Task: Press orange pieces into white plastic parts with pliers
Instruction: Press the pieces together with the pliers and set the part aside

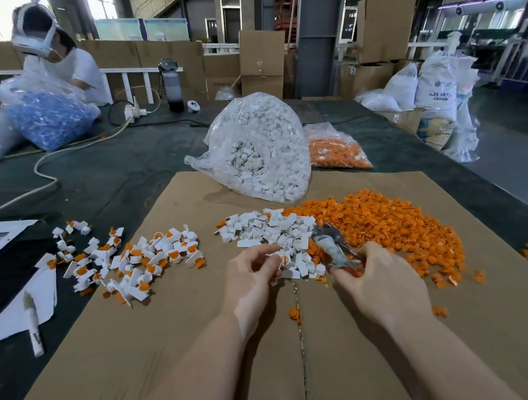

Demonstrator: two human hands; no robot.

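My left hand (253, 276) pinches a white plastic part with an orange piece in it (282, 259) at the near edge of the loose white parts pile (267, 228). My right hand (380, 280) grips the worn pliers (333, 247), whose jaws point up and left over the piles. The orange pieces pile (384, 223) spreads to the right on the cardboard sheet (179, 337). A heap of joined white-and-orange parts (133, 260) lies to the left.
A clear bag of white parts (257, 148) and a bag of orange pieces (335, 147) stand behind the piles. A marker (34, 328), papers and a black sheet lie at left. Another person sits far left behind a bag of blue parts (48, 120).
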